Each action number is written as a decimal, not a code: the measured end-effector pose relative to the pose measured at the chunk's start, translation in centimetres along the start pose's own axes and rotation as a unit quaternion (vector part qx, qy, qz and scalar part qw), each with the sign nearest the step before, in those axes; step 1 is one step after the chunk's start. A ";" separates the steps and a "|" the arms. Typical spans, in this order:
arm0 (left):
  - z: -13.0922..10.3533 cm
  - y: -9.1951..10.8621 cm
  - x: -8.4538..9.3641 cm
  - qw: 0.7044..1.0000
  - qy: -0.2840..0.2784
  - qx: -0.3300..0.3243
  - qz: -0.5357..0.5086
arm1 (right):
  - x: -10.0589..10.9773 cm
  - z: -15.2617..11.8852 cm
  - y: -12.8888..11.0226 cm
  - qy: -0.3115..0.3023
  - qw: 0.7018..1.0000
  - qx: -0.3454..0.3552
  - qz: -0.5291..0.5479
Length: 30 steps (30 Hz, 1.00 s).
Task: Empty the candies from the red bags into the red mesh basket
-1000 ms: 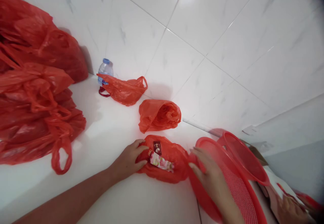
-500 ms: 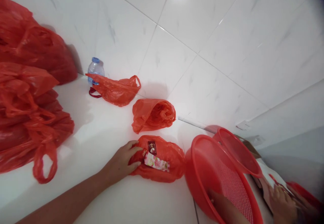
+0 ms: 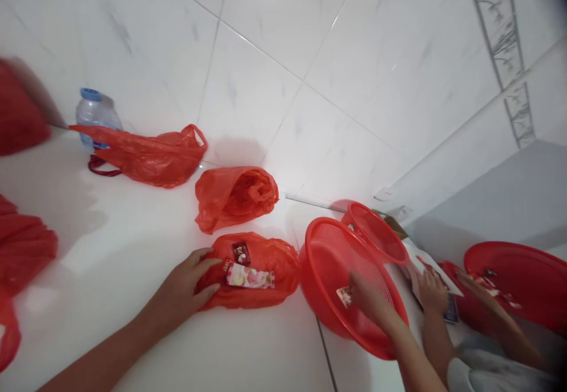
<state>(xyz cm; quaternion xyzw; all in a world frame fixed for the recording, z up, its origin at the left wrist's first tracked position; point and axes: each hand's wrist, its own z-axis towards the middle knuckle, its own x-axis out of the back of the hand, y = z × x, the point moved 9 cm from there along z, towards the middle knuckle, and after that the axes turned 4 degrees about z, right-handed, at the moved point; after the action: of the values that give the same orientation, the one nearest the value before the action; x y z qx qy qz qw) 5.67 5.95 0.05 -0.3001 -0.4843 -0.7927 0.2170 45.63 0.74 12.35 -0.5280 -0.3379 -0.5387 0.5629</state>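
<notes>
Picking seems in hand — the right hand point(image 3: 365, 297) pinches a small packet point(image 3: 344, 297) over the near basket point(image 3: 328, 260), the left hand point(image 3: 186, 278) spreads its fingers against the near red bag point(image 3: 286, 268) — and lifting clear calls for steadiness.

Blue-capped bottle point(image 3: 94, 112) near marbled wall tiles point(image 3: 252, 103).

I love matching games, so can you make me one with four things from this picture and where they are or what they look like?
Things
1. bottle
2. left hand
3. right hand
4. pink packet

Clues
A. at the big basket, with a small packet at its fingertips
B. lying by a dark packet
C. blue-capped, partly behind the back bag
D. at the edge of the front bag

Pairs: 1-C, 2-D, 3-A, 4-B
</notes>
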 end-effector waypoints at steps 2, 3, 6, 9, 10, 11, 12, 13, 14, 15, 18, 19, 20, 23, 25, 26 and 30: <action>-0.1 0.3 0.2 1.000 0.000 -0.003 -0.002 | 1.3 0.6 -1.4 0.012 1.000 0.003 0.022; -0.1 0.3 0.2 1.000 0.000 -0.001 -0.003 | 2.0 0.8 -2.3 0.026 0.999 0.002 0.035; -0.1 0.4 0.3 1.000 0.000 0.004 0.000 | 3.6 0.3 -6.1 0.097 0.991 0.033 0.087; -0.1 0.5 0.3 1.000 -0.005 0.004 0.005 | 3.7 -1.2 -11.7 0.162 0.966 0.147 0.140; -0.1 0.5 0.3 1.000 -0.008 0.003 0.005 | 3.2 -1.7 -13.4 0.170 0.954 0.188 0.159; -0.1 0.5 0.2 1.000 -0.012 0.001 0.004 | 2.4 -2.1 -14.9 0.164 0.945 0.221 0.176; -0.1 0.6 0.2 1.000 -0.015 0.000 0.003 | 1.3 -2.3 -16.2 0.146 0.939 0.247 0.190; -0.1 0.6 0.2 1.000 -0.017 -0.001 0.002 | 0.0 -2.4 -17.2 0.118 0.937 0.265 0.195; -0.1 0.6 0.1 1.000 -0.018 -0.003 0.000 | -1.4 -2.4 -18.0 0.081 0.939 0.277 0.188; -0.2 0.6 0.1 1.000 -0.020 -0.003 -0.001 | -3.0 -2.5 -18.6 0.042 0.942 0.285 0.171; -0.3 0.6 0.0 1.000 -0.023 0.000 -0.003 | -6.8 -2.5 -18.5 -0.042 0.951 0.286 0.107; -0.3 0.5 0.0 1.000 -0.023 0.002 -0.004 | -7.6 -2.4 -17.9 -0.052 0.955 0.276 0.099; -0.3 0.5 -0.1 1.000 -0.024 0.003 -0.004 | -8.0 -2.2 -17.1 -0.052 0.959 0.260 0.100; -0.3 0.5 -0.1 1.000 -0.026 0.003 -0.004 | -8.6 -1.1 -14.1 -0.036 0.975 0.184 0.121; -0.3 0.5 -0.1 1.000 -0.028 0.002 -0.004 | -8.8 -0.4 -12.0 -0.020 0.980 0.124 0.154; -0.3 0.6 -0.1 1.000 -0.028 0.001 -0.004 | -9.0 -0.1 -11.1 -0.018 0.979 0.093 0.178; -0.4 0.9 0.4 1.000 0.001 0.007 0.005 | -10.4 0.5 -8.7 -0.024 0.952 -0.010 0.306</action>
<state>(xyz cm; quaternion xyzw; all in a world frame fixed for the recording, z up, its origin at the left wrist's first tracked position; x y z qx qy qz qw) 5.82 5.23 0.77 -0.3000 -0.4878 -0.7886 0.2240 35.41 5.03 4.62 -0.6244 -0.1679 -0.3314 0.6870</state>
